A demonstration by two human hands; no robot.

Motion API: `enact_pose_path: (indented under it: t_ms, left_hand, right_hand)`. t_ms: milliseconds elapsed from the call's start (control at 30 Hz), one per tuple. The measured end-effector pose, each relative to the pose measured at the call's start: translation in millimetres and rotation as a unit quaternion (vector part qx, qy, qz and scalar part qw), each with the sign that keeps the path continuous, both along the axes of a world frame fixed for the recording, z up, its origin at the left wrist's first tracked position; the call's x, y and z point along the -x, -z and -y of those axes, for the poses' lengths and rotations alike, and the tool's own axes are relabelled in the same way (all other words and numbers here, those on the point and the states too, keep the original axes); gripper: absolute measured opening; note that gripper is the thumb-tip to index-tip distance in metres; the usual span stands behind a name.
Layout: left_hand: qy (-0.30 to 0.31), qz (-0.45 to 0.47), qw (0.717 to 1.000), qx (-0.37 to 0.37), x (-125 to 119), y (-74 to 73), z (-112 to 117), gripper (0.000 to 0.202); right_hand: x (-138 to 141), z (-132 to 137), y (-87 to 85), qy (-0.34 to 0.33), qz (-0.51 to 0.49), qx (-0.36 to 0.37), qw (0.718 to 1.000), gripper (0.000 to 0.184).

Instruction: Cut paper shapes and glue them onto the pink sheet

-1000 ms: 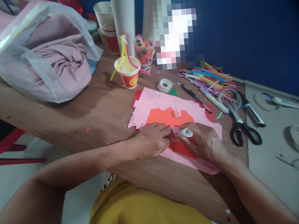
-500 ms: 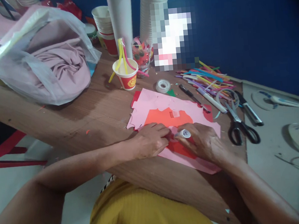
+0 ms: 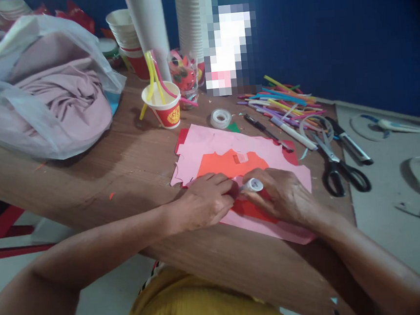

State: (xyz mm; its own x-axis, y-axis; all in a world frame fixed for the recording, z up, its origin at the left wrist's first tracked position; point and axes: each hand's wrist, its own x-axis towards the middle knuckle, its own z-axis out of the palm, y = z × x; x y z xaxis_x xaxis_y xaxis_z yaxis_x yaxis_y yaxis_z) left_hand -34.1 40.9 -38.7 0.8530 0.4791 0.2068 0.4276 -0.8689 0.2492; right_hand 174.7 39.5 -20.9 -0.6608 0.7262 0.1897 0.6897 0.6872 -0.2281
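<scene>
My right hand (image 3: pixel 283 195) is closed round a white tube (image 3: pixel 255 185), its round flat end facing up; whether it is a glue or a marker I cannot tell. Close beside it, my left hand (image 3: pixel 210 201) has its fingers curled together, and a small pink piece (image 3: pixel 237 180) shows between the two hands. What the left fingertips hold is hidden. Beneath both hands lies orange paper (image 3: pixel 214 164) with a bit of clear tape (image 3: pixel 241 158) on it. Under that is a larger pink sheet (image 3: pixel 194 141) with wavy cut edges, over red paper (image 3: pixel 181 139).
Behind the paper stand a tape roll (image 3: pixel 221 119) and a paper cup (image 3: pixel 167 113) with bent sticks. Black-handled scissors (image 3: pixel 334 171), a cutter (image 3: pixel 350 140), a black pen (image 3: pixel 266 132) and a pile of coloured sticks (image 3: pixel 282 102) lie right. A plastic bag (image 3: pixel 65 145) holds pink cloth.
The view has shifted slightly, moving most things a little left in the picture. Both hands stay close together over the orange paper, the white tube still in the right one.
</scene>
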Motion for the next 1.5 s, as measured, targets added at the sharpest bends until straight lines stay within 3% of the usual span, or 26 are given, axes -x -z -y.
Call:
enact_pose_path:
  t_ms: [167, 267, 367, 500, 600, 667, 800, 933, 1033, 1200, 1500]
  left_hand:
    - [-0.006, -0.003, 1.0, -0.003, -0.5, -0.6, 0.9, 0.027]
    - [-0.009, -0.001, 1.0, -0.002, -1.5, -1.0, 0.6, 0.027]
    - [-0.008, 0.001, 1.0, 0.008, -1.9, -2.2, 0.0, 0.026]
    - [-0.011, 0.015, 1.0, 0.013, -1.1, -1.4, -0.2, 0.023]
    - [-0.035, 0.099, 0.993, 0.045, -0.6, 1.5, -0.6, 0.02]
    - [-0.066, 0.195, 0.975, 0.088, -1.0, 1.5, -2.0, 0.017]
    - [-0.145, 0.329, 0.903, 0.236, -2.9, -7.9, -7.2, 0.012]
    - [-0.189, 0.308, 0.835, 0.415, -3.7, -19.6, -11.6, 0.023]
    - [-0.212, 0.294, 0.796, 0.486, -3.2, -22.2, -12.4, 0.026]
    - [-0.224, 0.296, 0.766, 0.525, -1.8, -20.6, -11.3, 0.024]
    - [-0.232, 0.304, 0.736, 0.559, -0.8, -17.9, -11.4, 0.018]
  right_hand:
    - [-5.9, -0.9, -8.6, 0.012, -0.001, 0.031, 0.999, 0.025]
    - [-11.2, -1.9, -16.7, 0.059, -0.109, 0.105, 0.987, 0.018]
    - [-14.5, -4.5, -20.0, 0.122, -0.288, 0.179, 0.933, 0.015]
    - [-13.3, -11.1, -11.8, 0.133, -0.441, 0.274, 0.844, 0.016]
    - [-10.4, -14.3, -4.6, 0.128, -0.526, 0.326, 0.775, 0.018]
    - [-8.4, -13.9, -3.4, 0.128, -0.546, 0.339, 0.755, 0.017]
    - [-4.3, -8.0, -7.9, 0.103, -0.52, 0.315, 0.787, 0.016]
    - [-1.5, -0.9, -13.2, 0.065, -0.491, 0.275, 0.824, 0.013]
    - [-1.1, 3.1, -16.4, 0.069, -0.447, 0.221, 0.864, 0.013]
    - [-1.5, 6.5, -20.6, 0.085, -0.357, 0.122, 0.922, 0.009]
    - [-2.0, 6.9, -19.4, 0.065, -0.339, 0.122, 0.931, 0.011]
